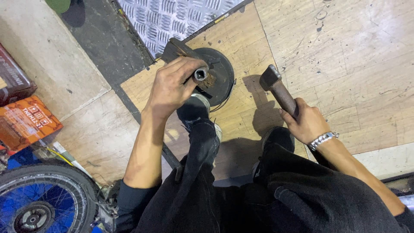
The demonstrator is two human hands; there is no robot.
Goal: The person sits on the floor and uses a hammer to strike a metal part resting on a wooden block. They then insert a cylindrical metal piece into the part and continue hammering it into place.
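My left hand point(172, 84) grips a short grey metal socket tube point(201, 74) and holds it upright on the rusty centre of a dark round metal disc point(221, 73) that lies on the wooden floor. My right hand point(304, 123), with a silver bracelet at the wrist, is closed around the wooden handle of a hammer point(276, 86). The hammer's metal head is raised to the right of the disc, apart from it. My left foot point(194, 108) in a dark shoe rests against the disc's near edge.
Scratched plywood boards point(336, 64) cover the floor. A ridged metal plate point(172, 17) lies at the top. An orange box point(26, 123) and a dark box point(13, 80) sit at the left, and a spoked wheel with a blue rim point(39, 203) at the lower left.
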